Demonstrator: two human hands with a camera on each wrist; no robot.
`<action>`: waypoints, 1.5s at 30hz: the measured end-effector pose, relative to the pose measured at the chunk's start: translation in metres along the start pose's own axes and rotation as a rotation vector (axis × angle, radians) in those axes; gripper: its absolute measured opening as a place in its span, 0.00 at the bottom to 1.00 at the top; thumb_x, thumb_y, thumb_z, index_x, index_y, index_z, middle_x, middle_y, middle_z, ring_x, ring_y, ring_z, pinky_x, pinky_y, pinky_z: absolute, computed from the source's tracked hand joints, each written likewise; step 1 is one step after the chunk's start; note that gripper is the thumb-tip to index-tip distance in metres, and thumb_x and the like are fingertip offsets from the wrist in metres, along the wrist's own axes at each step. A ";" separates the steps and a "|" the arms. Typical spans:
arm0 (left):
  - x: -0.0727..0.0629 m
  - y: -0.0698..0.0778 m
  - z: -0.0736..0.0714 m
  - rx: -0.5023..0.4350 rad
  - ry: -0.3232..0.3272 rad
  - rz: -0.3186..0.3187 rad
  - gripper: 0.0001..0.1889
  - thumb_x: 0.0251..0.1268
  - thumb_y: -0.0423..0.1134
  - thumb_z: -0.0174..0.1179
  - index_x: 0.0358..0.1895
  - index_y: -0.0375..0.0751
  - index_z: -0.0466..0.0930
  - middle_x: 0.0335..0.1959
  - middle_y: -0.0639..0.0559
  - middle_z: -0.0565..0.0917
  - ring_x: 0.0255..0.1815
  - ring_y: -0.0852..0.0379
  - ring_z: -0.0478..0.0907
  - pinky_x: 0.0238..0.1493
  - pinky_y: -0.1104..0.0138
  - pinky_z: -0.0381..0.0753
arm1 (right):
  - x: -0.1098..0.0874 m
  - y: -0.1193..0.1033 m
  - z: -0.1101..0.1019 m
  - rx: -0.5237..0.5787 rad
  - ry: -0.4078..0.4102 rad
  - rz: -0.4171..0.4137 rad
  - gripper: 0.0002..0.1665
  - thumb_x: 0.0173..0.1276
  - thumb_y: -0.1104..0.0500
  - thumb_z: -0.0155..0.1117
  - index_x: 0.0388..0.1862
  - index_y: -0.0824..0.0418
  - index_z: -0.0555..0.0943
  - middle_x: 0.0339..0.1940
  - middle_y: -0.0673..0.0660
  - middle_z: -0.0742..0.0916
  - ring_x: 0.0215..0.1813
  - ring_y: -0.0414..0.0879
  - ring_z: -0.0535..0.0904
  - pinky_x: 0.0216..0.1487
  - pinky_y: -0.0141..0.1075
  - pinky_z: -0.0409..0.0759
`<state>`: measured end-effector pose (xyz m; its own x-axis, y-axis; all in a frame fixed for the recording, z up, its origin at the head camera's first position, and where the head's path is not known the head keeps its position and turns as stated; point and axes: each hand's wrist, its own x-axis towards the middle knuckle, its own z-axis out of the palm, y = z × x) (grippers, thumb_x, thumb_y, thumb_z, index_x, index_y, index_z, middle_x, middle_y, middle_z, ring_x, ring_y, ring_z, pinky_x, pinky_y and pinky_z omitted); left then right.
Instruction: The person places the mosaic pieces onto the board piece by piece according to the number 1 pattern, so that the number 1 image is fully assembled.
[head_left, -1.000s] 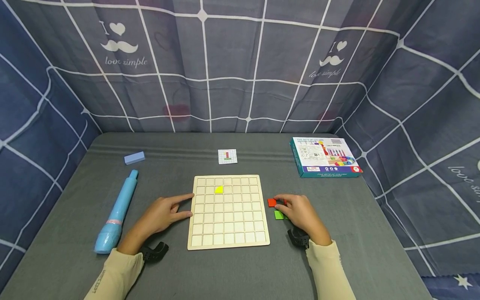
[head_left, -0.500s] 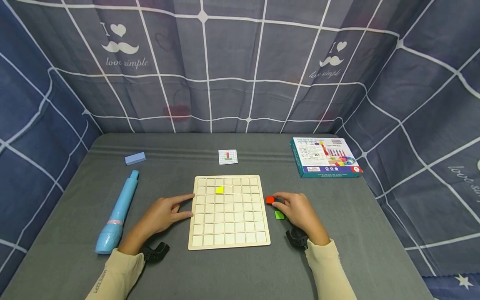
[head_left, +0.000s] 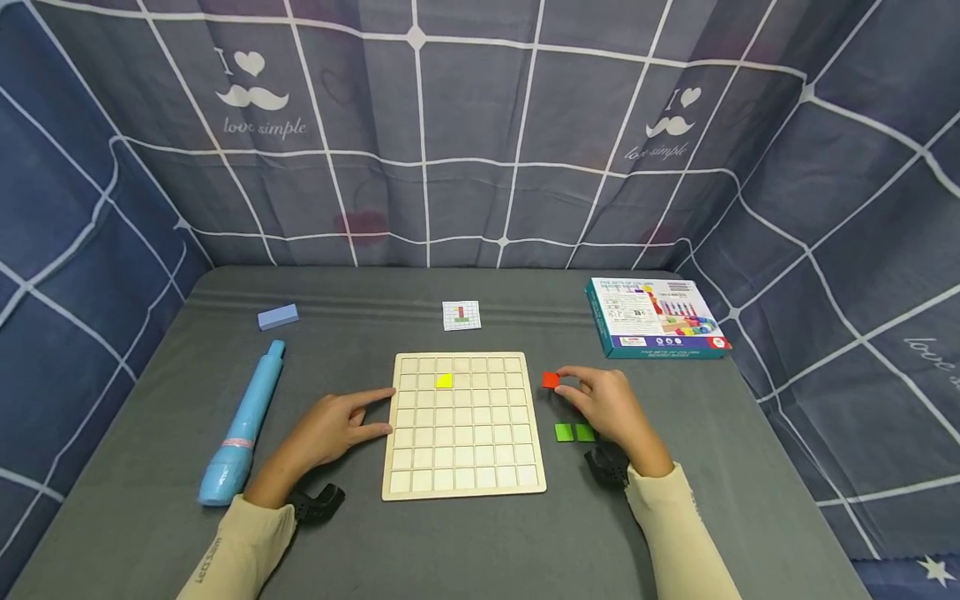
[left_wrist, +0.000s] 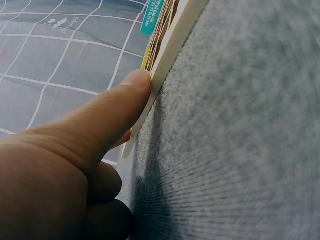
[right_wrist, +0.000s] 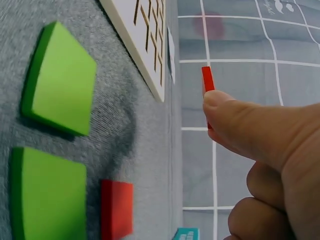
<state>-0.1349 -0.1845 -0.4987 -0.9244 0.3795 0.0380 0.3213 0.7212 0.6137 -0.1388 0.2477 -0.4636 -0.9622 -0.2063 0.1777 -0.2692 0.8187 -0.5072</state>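
In the head view, my right hand (head_left: 611,406) pinches a red square tile (head_left: 551,380) between thumb and index finger, just off the board's right edge. The right wrist view shows that tile (right_wrist: 207,76) raised above the table. Two green tiles (head_left: 564,432) lie below the hand; a second red tile (right_wrist: 117,210) lies near them, hidden by the hand in the head view. My left hand (head_left: 330,429) touches the left edge of the wooden grid board (head_left: 465,497) with extended index finger and thumb. A yellow tile (head_left: 445,381) sits in one upper cell of the board.
Behind the board lies a small pattern card (head_left: 461,316). A boxed set (head_left: 660,317) stands at the back right. A blue bottle-like object (head_left: 242,425) and a light blue block (head_left: 277,317) lie on the left. Patterned curtains (head_left: 465,125) surround the table.
My right hand has picked the red tile up and moved it slightly away from me, uncovering the second green tile. The left hand keeps its place at the board. The view has shifted slightly.
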 end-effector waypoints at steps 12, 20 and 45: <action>0.002 0.000 0.001 -0.006 -0.004 0.000 0.31 0.62 0.53 0.72 0.68 0.50 0.80 0.15 0.63 0.63 0.16 0.67 0.55 0.19 0.70 0.57 | 0.013 -0.004 0.003 0.038 0.024 -0.037 0.16 0.69 0.52 0.73 0.53 0.56 0.88 0.10 0.44 0.65 0.13 0.39 0.59 0.18 0.34 0.58; 0.000 -0.002 0.001 -0.011 -0.004 0.001 0.30 0.63 0.54 0.72 0.67 0.50 0.81 0.15 0.63 0.63 0.15 0.67 0.55 0.19 0.69 0.57 | 0.021 -0.012 0.017 0.076 0.003 -0.042 0.16 0.70 0.52 0.73 0.53 0.55 0.88 0.10 0.43 0.66 0.13 0.37 0.59 0.18 0.33 0.58; 0.003 0.000 0.002 0.001 0.001 0.003 0.30 0.61 0.52 0.73 0.67 0.49 0.81 0.14 0.64 0.62 0.15 0.67 0.55 0.19 0.70 0.57 | 0.047 -0.039 0.043 0.117 -0.071 -0.086 0.15 0.70 0.53 0.72 0.53 0.55 0.88 0.13 0.43 0.61 0.17 0.36 0.54 0.24 0.33 0.57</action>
<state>-0.1369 -0.1821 -0.5003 -0.9236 0.3812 0.0412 0.3248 0.7206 0.6126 -0.1751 0.1829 -0.4714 -0.9348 -0.3137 0.1663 -0.3494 0.7293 -0.5883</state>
